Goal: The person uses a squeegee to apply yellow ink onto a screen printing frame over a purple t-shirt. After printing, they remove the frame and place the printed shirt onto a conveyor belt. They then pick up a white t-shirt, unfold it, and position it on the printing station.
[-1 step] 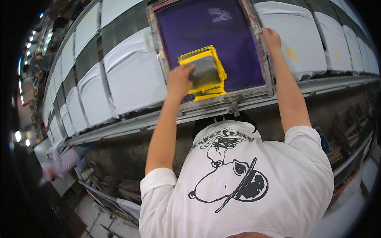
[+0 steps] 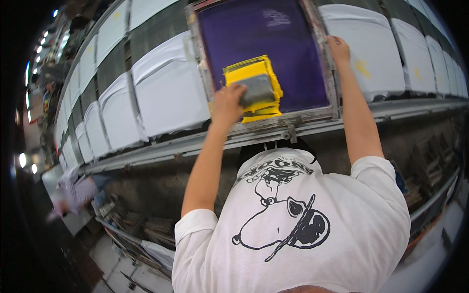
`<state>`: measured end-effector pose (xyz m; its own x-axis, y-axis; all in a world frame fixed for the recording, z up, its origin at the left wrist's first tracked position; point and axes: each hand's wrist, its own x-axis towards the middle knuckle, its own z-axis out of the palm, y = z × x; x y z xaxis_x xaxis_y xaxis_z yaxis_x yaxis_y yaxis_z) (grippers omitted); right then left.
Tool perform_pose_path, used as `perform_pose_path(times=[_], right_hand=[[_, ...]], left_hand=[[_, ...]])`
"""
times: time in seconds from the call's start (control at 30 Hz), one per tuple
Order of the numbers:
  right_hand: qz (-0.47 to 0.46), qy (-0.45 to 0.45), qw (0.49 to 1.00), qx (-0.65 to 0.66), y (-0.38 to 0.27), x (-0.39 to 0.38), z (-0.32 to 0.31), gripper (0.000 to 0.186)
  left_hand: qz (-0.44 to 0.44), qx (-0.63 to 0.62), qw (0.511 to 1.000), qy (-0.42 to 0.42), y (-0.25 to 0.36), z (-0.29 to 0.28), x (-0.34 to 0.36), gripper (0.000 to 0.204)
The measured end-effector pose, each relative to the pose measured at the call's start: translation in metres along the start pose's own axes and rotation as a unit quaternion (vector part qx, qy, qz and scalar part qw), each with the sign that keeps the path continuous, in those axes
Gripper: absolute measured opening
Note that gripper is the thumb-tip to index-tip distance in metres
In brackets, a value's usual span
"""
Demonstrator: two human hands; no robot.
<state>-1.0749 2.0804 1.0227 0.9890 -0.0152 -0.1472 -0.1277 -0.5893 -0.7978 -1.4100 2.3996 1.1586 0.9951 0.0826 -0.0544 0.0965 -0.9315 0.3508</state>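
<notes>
Yellow ink (image 2: 248, 72) is lying in a thick patch on the purple screen (image 2: 298, 63), toward its near left part. Across that patch a grey scraper (image 2: 260, 91) is resting, somewhat blurred, within the worn frame (image 2: 312, 113). The left hand (image 2: 228, 103) is gripping the scraper's left end, fingers bent tightly around it; the thumb's position is not showing clearly. The right hand (image 2: 339, 50) is holding the frame's right edge with curled fingers, nearly closed; how firmly, the inspector cannot tell. The step in hand appears to be spreading ink with the scraper. In this inspector's judgement, the next move calls for even pressure along the blade and a steady frame. White cloths (image 2: 173, 83) are lying in a row on both sides, the nearest right one bearing a yellow mark (image 2: 362, 68). The frame's rim is bounding the scraper's path, and a metal clamp (image 2: 291, 134) is standing at the near side, beside the long rail (image 2: 161, 154). Another person (image 2: 78, 193) is occupying the far left, well apart.
</notes>
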Motion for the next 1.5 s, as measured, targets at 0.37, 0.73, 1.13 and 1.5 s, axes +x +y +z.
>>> perform_pose_path(times=[0.37,0.73,1.13,1.5], right_hand=[[0.052,0.061,0.966,0.245,-0.102,-0.036,-0.043,0.038],[0.034,0.037,0.962,0.267,-0.215,-0.174,0.177,0.036],[-0.102,0.161,0.982,0.015,-0.231,-0.191,0.186,0.043],[-0.079,0.246,0.966,0.021,-0.225,-0.252,0.185,0.045]], left_hand=[[0.016,-0.072,0.997,-0.013,0.004,-0.035,-0.089,0.071],[-0.039,-0.073,0.995,-0.047,-0.221,-0.139,-0.188,0.066],[0.106,-0.132,0.986,-0.001,-0.303,-0.16,-0.216,0.058],[-0.323,-0.645,0.688,0.081,-0.453,0.007,-0.208,0.065]])
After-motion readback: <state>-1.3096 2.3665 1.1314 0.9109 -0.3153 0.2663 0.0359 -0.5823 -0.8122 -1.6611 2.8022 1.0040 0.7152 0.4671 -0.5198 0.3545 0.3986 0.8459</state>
